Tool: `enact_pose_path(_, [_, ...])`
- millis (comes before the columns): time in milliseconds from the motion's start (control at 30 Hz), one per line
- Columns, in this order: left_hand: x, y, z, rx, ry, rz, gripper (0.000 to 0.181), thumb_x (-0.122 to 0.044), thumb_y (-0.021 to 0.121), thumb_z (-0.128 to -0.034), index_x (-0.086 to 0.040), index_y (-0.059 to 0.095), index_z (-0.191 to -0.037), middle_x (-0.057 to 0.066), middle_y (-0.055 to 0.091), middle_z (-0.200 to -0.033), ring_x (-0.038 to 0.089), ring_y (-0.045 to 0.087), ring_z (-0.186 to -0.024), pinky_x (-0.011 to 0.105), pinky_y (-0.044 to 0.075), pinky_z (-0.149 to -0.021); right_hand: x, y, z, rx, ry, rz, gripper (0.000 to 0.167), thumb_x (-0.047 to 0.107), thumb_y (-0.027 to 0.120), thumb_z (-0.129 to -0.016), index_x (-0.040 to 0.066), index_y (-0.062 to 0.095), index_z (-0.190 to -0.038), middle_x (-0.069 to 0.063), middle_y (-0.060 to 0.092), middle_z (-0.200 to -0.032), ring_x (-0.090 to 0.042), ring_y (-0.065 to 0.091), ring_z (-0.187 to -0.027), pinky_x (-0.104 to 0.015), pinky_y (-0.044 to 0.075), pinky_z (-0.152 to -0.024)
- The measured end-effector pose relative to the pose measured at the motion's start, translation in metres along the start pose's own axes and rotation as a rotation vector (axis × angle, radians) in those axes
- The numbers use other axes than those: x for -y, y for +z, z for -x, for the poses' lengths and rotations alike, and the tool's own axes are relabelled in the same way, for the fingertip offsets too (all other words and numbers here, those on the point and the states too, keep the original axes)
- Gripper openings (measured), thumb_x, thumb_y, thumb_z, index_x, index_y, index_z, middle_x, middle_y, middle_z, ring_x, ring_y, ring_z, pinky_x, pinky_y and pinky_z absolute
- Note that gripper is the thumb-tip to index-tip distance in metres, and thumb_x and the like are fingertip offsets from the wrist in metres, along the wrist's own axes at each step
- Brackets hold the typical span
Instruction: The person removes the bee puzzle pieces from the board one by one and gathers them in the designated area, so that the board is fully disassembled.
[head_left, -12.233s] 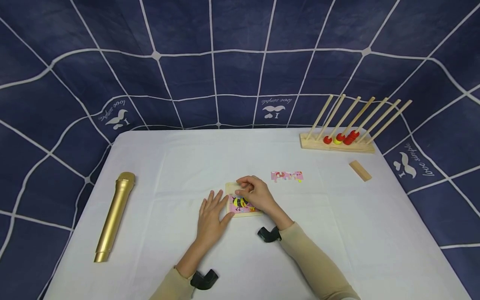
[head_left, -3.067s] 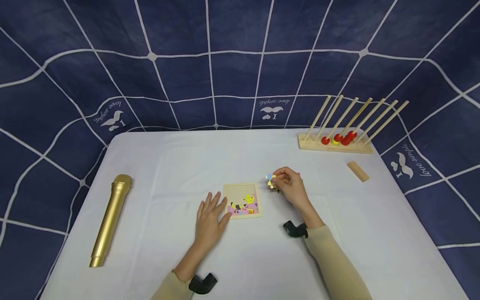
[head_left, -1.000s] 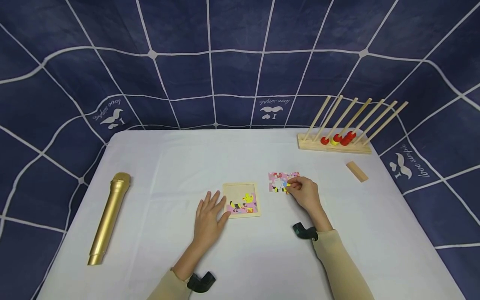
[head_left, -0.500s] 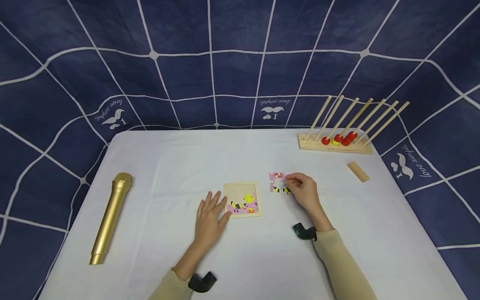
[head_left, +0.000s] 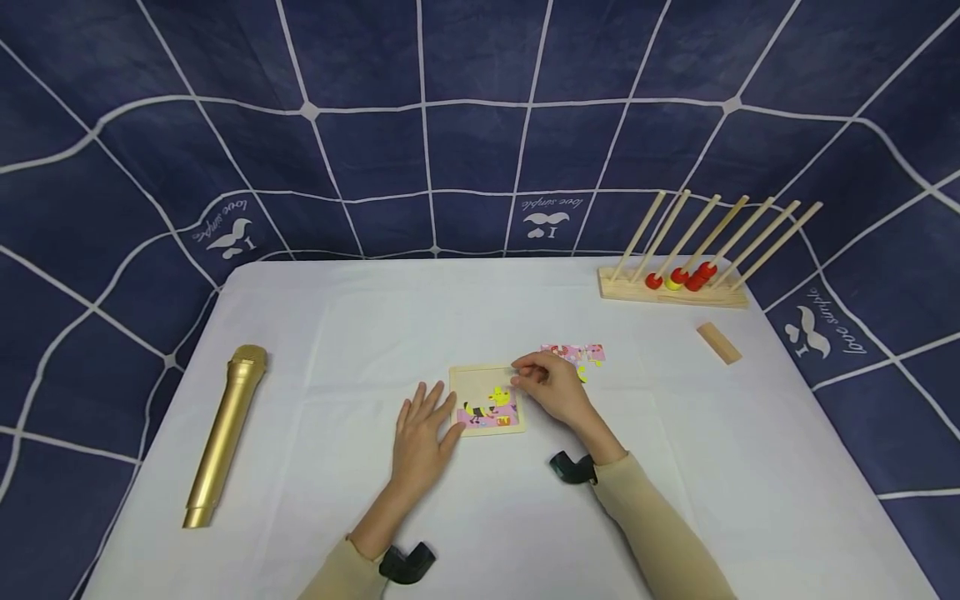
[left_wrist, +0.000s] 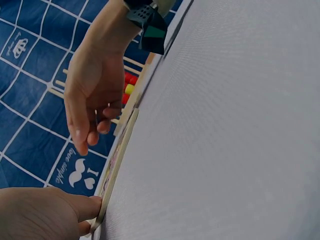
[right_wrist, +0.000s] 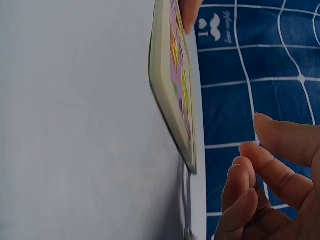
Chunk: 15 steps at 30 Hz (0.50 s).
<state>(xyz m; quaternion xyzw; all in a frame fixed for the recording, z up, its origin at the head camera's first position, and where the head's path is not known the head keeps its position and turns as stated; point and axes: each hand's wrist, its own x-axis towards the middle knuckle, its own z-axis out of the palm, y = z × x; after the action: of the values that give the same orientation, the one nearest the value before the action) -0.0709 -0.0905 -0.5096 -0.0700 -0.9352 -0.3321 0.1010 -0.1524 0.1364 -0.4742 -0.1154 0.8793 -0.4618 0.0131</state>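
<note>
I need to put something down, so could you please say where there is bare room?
Between the slim gold microphone and the left hand, and between the beige right sleeve and the white table's right edge. It is crowded around the square wooden puzzle frame, with the right hand and pink jigsaw pieces close by.

Puzzle frame (head_left: 472,380) hemmed in at left and far right, its near side open.
The left rim is blocked by the left hand (head_left: 420,440), the far right corner by the right hand (head_left: 553,387), raised above it. Just beyond, the way is cluttered by loose pieces (head_left: 594,352). Open passage over the white cloth (head_left: 360,333) is left as far as the gold microphone (head_left: 227,433); the far right is obstructed by a pegged bead rack (head_left: 622,287), with a wooden block (head_left: 720,342) nearby.
</note>
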Motion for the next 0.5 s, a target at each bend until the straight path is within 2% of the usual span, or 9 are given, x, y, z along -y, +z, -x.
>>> enact_pose_path(167, [0.0, 0.0, -0.001, 0.01, 0.0, -0.008, 0.048, -0.024, 0.073, -0.0877, -0.003, 0.062, -0.13, 0.017, 0.048, -0.147, 0.041, 0.032, -0.144, 0.059, 0.021, -0.116, 0.005, 0.01, -0.001, 0.045, -0.019, 0.001, 0.021, 0.013, 0.078, -0.083, 0.006, 0.073, -0.102, -0.003, 0.065, -0.085, -0.012, 0.052, -0.069, -0.02, 0.041, -0.062])
enact_pose_path(500, [0.0, -0.001, 0.0, 0.024, -0.007, -0.017, 0.049, -0.025, 0.072, -0.0878, -0.003, 0.061, -0.131, 0.016, 0.047, -0.148, 0.04, 0.03, -0.145, 0.058, 0.02, -0.116, 0.001, 0.014, 0.0, 0.058, 0.008, -0.004, 0.022, 0.011, 0.079, -0.081, 0.005, 0.072, -0.101, -0.004, 0.063, -0.084, -0.011, 0.05, -0.067, -0.019, 0.04, -0.06])
